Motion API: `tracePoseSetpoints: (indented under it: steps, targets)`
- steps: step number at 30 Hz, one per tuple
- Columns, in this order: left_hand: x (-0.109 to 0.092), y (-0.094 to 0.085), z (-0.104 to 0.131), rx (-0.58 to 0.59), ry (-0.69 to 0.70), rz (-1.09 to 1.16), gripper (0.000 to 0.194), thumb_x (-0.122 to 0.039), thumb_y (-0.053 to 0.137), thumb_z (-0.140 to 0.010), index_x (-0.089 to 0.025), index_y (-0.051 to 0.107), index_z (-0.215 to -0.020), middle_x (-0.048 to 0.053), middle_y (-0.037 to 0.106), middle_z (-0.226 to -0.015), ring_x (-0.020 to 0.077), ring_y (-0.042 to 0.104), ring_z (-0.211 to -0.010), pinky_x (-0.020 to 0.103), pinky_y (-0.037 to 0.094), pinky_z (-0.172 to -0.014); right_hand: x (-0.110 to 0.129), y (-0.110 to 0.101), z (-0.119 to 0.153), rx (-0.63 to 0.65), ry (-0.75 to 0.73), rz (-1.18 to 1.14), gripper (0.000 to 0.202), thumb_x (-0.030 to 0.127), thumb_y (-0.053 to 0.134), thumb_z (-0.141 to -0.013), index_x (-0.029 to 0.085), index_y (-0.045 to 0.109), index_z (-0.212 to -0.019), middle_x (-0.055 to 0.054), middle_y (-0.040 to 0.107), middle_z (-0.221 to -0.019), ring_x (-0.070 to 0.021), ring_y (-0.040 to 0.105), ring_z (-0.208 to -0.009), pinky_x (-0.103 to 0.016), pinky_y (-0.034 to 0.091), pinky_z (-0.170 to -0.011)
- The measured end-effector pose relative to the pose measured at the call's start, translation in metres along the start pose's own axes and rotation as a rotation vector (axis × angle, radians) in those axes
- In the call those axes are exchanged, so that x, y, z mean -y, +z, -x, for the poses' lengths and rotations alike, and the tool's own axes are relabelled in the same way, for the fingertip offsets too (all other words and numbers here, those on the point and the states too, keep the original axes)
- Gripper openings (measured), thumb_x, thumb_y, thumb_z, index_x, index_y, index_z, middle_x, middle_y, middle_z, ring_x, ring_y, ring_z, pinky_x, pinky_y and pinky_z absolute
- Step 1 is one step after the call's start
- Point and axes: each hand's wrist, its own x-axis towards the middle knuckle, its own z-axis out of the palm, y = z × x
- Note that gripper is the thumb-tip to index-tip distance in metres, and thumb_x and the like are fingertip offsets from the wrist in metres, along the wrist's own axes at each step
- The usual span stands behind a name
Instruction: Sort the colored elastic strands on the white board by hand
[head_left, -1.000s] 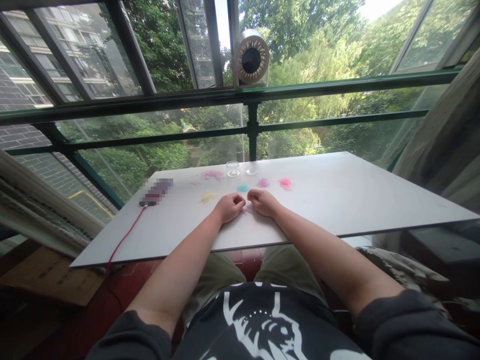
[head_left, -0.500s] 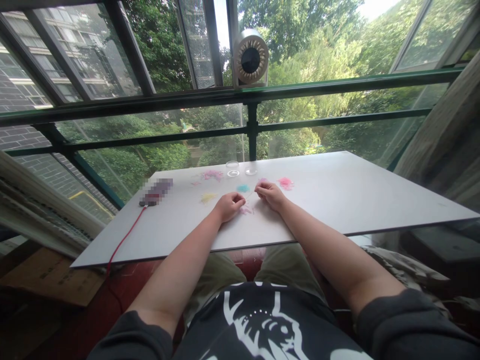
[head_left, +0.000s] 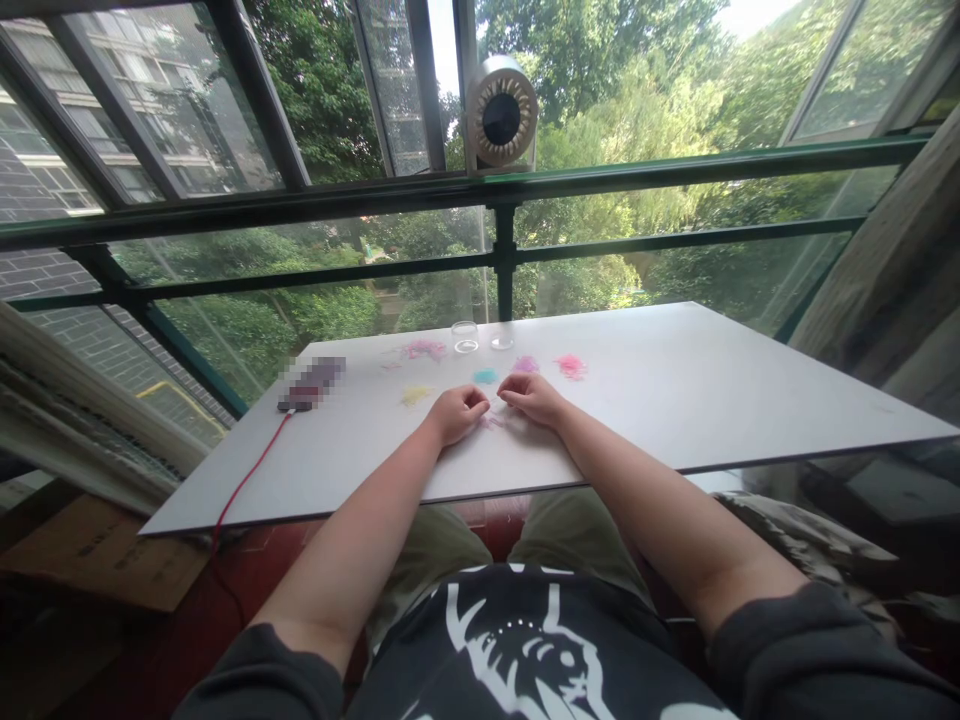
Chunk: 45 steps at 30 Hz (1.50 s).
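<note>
Head view: bare left hand (head_left: 460,415), bare right hand (head_left: 534,398), each pinching, fingertips together, anything clasped too fine to tell! Wispy pale-pink strands (head_left: 489,423) lie between them on the smooth white tabletop (head_left: 712,385), fluffy teal heap (head_left: 485,376) just beyond.

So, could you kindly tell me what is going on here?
A person's left hand and right hand are curled close together at a white table, beside pink bits; anything they hold is too small to make out. Around them lie a yellow pile, a teal pile, a purple pile and a red-pink pile. Two clear containers stand near the far edge.
</note>
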Motion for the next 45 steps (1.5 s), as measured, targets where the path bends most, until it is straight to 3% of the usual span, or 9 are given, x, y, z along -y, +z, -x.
tracePoseSetpoints:
  steps: [4,9,21,28,45]
  targets:
    - [-0.0004,0.0001,0.0005,0.005,0.0,-0.004,0.022,-0.034,0.051,-0.074,-0.016,0.063,-0.077,0.002,0.064,-0.073,0.0116,0.054,-0.064,0.022,0.043,-0.062,-0.0011,-0.0013,0.0005,0.073,-0.041,0.012,0.02,0.029,0.061,-0.067,0.013,0.063,-0.079,0.001,0.056,-0.063,-0.0084,0.046,-0.054,-0.021,0.034,-0.051]
    - [-0.0021,-0.0003,0.0015,0.006,-0.001,-0.012,0.022,-0.034,0.052,-0.074,-0.016,0.063,-0.077,0.001,0.064,-0.073,0.0116,0.054,-0.063,0.023,0.042,-0.061,0.0,-0.002,0.0007,0.05,-0.027,0.043,0.019,0.032,0.062,-0.066,0.013,0.063,-0.071,0.0,0.057,-0.06,-0.0092,0.047,-0.055,-0.022,0.034,-0.05]
    - [-0.0013,0.0012,0.0017,0.016,0.016,-0.031,0.02,-0.032,0.052,-0.074,-0.016,0.063,-0.077,0.0,0.065,-0.071,0.0109,0.054,-0.062,0.022,0.042,-0.061,0.0017,0.0001,0.0008,0.034,-0.029,0.05,0.025,0.031,0.062,-0.065,0.012,0.065,-0.082,0.0,0.058,-0.061,-0.0093,0.048,-0.055,-0.022,0.035,-0.051]
    - [-0.0029,0.0006,0.0021,0.013,-0.001,-0.039,0.022,-0.033,0.053,-0.073,-0.016,0.064,-0.079,0.002,0.066,-0.074,0.0122,0.055,-0.064,0.023,0.043,-0.061,-0.0006,-0.0008,-0.0008,0.049,0.013,0.108,0.015,0.027,0.06,-0.066,0.013,0.063,-0.07,-0.001,0.06,-0.062,-0.0098,0.049,-0.056,-0.022,0.037,-0.053]
    - [-0.0006,0.0011,0.001,0.015,-0.007,-0.041,0.022,-0.034,0.052,-0.073,-0.016,0.063,-0.081,0.003,0.065,-0.076,0.0128,0.056,-0.066,0.024,0.044,-0.062,0.002,-0.0013,-0.0001,0.029,0.03,0.065,0.013,0.026,0.058,-0.065,0.014,0.057,-0.067,0.002,0.052,-0.059,-0.0083,0.045,-0.054,-0.021,0.035,-0.053]
